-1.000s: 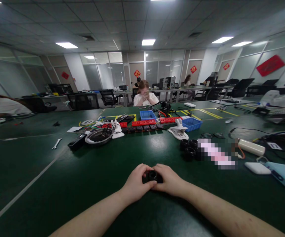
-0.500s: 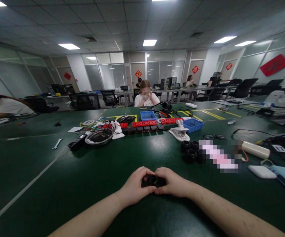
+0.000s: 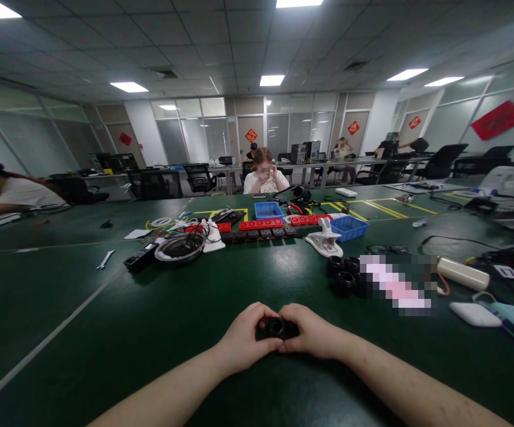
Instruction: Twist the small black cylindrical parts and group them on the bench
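Between my two hands, low in the middle of the head view, is a small black part with a round opening [image 3: 276, 327] facing up; its exact kind I cannot tell. My left hand [image 3: 244, 335] curls round its left side, thumb in front and fingers behind. From the right, my right hand [image 3: 309, 332] grips it the same way, and the thumb tips meet at the near edge. Fingers cover much of the part. Further right on the green table [image 3: 221, 296] stand several black round parts [image 3: 344, 280], apart from my hands.
A metal bowl [image 3: 180, 248] and a wrench [image 3: 105, 260] lie to the left. Red sockets [image 3: 261, 224], a white clip stand [image 3: 325, 240] and a blue bin [image 3: 349, 228] sit further back. Eyeglasses [image 3: 388, 249] and a white case [image 3: 475, 314] are at right. A person [image 3: 263, 178] sits opposite.
The whole view has shifted slightly. Both hands keep the same hold on the black part. A person far back at the right has raised their arms.
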Demonstrator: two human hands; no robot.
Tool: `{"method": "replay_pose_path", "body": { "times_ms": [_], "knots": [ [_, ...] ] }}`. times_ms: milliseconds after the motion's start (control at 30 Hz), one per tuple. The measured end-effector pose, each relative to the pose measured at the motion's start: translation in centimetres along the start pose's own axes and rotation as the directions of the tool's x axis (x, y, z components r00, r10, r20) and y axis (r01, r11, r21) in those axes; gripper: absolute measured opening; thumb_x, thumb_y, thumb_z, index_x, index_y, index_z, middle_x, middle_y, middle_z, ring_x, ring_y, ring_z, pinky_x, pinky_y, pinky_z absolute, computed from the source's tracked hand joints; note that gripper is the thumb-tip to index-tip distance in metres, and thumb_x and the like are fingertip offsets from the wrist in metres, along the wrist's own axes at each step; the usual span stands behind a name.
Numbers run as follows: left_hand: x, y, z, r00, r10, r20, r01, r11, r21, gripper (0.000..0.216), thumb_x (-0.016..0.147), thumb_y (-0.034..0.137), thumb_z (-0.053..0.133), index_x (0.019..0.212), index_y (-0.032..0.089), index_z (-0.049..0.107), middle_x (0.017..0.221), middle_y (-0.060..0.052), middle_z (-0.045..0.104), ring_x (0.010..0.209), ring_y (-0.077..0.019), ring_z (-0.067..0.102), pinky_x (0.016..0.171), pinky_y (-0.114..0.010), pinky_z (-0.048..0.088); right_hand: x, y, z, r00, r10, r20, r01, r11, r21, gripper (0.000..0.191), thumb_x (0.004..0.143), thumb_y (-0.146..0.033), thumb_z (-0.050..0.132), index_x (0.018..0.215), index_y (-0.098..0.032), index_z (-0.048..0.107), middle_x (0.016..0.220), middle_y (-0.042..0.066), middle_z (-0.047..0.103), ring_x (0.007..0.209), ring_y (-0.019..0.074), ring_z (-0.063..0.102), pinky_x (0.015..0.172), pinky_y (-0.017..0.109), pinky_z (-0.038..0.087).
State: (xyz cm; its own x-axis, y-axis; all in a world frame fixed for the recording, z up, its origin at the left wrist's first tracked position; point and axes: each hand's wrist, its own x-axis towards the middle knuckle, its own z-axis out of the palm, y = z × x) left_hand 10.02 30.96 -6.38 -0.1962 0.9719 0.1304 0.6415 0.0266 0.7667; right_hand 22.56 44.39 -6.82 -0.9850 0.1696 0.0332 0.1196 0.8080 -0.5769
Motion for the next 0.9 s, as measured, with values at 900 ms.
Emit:
{"method": "replay_pose_path", "body": {
  "times_ms": [900],
  "knots": [
    [0.1, 0.0, -0.5, 1.000, -0.005, 0.017, 0.004, 1.000, 0.014, 0.028, 0.063, 0.031, 0.066, 0.084, 0.018, 0.053, 0.081, 0.001, 0.049, 0.071, -0.0135, 0.046, 0.060, -0.022, 0.037, -1.0, -1.4, -0.1, 0.995, 0.010, -0.095, -0.026, 0.985, -0.169, 0.044, 0.073, -0.058, 0.046, 0.089, -0.018, 0.054, 0.077, 0.004, 0.057, 0.070, 0.0184, 0.050, 0.059, 0.026, 0.035]
  ]
}}
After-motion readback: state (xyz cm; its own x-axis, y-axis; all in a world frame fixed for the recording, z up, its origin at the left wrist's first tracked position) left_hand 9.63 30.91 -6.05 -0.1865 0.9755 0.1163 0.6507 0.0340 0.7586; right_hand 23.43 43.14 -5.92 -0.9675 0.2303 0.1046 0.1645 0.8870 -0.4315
